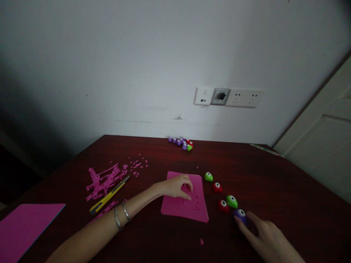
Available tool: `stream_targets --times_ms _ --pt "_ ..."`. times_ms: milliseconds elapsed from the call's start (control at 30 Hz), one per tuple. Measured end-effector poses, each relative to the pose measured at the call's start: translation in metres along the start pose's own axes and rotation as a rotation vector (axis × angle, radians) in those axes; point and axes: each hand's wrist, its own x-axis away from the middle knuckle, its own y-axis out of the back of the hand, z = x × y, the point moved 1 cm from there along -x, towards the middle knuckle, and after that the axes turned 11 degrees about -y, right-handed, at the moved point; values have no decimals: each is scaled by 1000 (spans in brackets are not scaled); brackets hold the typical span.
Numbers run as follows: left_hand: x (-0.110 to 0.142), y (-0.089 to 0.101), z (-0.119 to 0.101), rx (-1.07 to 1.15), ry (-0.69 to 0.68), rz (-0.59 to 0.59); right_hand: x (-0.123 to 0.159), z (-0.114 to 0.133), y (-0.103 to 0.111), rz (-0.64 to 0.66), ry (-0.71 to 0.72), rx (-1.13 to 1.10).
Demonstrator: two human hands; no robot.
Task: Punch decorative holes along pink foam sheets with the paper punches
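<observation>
On the dark table, our left hand (178,187) lies over the pink sheet (179,210), thumb and fingers curled with a narrow gap; whether they pinch anything, we cannot tell. At right, our right hand (264,233) grips the purple punch (240,215) between thumb and finger, beside the red punch (223,206) and green punch (231,201).

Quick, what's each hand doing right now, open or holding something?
Left hand: open, fingers curled with a gap, over the pink paper sheet.
Right hand: closed on the small purple plastic piece with a round white-and-black top.
</observation>
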Motion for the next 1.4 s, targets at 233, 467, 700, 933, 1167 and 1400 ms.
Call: stream_targets --times_ms 233,467,700,933,1167,1400 --pt "0 -1 2 -18 3 11 -5 2 -5 20 28 7" --pt "0 -1 4 -35 -20 19 -3 10 -3 -7 59 55" --pt "2 -1 -2 -80 -32 7 -5 -1 20 95 103 -67" --pt "-9 24 6 -201 -49 -358 -21 -36 28 111 64 -228" --pt "-37 114 78 -534 411 -716 -20 -49 18 40 -9 -317" --pt "-40 159 139 -562 675 -674 -20 -50 20 19 -15 -350"
